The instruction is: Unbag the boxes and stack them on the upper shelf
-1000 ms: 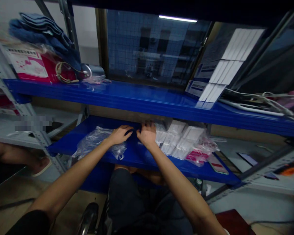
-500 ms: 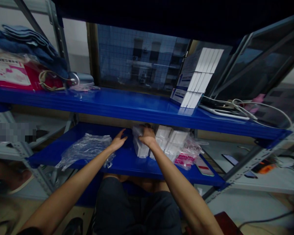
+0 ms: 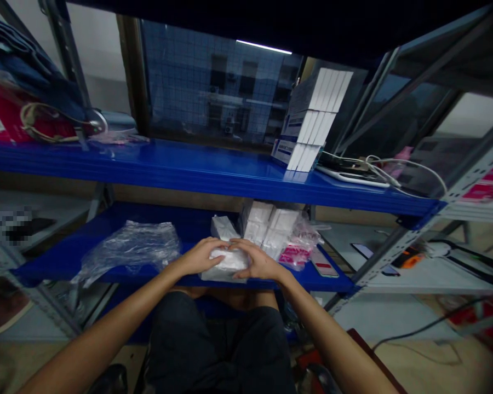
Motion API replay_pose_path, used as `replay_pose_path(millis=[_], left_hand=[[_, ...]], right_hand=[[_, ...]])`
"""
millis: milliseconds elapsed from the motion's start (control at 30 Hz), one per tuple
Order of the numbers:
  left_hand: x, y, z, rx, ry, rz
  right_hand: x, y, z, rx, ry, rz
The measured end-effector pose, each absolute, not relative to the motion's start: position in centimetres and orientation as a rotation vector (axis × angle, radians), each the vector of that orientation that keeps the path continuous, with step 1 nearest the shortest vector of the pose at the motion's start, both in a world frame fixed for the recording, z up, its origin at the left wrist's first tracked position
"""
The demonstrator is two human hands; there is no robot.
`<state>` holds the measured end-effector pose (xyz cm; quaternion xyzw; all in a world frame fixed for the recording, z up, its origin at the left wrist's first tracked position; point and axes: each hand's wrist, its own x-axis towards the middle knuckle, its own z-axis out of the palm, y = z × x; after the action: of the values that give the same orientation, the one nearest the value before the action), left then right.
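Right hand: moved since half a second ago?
Yes: toward the wearer, judged against the lower blue shelf. The right hand was farther back on it; now it is close to the front edge, on a white pack.

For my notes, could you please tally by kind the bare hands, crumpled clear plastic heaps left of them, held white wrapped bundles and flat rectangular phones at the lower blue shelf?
Bare left hand and right hand: 2
Crumpled clear plastic heap: 1
White wrapped bundle: 1
Flat rectangular phone: 1
Total: 5
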<state>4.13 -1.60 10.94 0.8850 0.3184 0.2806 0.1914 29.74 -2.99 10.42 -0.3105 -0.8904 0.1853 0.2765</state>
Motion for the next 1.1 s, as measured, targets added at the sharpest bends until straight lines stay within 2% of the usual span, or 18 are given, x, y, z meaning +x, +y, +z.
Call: replay_pose_path(millis=[233, 533, 733, 867, 933, 1000, 1100], left_hand=[[4.6, -1.3, 12.1, 2.656, 0.882, 0.619], [3.6, -1.4, 12.2, 2.612, 0.730, 0.619], [2.9, -1.1, 13.3, 2.750, 0.871, 0.459], [2.0, -0.1, 14.5, 2.716, 0.889, 0.577], [2.1, 0.1, 15.3, 2.501, 0.850, 0.705], [2.4, -0.3, 16.3, 2.257, 0.757, 0.788], [2.8, -1.3, 17.9, 2.128, 0.675, 0.722]], right_hand=[[30.6, -3.4, 10.8, -1.004, -2.350, 0.323], [29.3, -3.7, 11.7, -0.915, -2.321, 0.337], [29.9, -3.0, 12.8, -0.996, -2.429, 0.327], [32.1, -2.3, 13.7, -1.144, -2.379, 0.263], [32.5, -2.3, 13.9, -1.123, -2.231, 0.405], [32.3, -2.5, 14.1, -0.984, -2.040, 0.683], [31.1, -2.9, 14.3, -0.755, -1.775, 1.077]])
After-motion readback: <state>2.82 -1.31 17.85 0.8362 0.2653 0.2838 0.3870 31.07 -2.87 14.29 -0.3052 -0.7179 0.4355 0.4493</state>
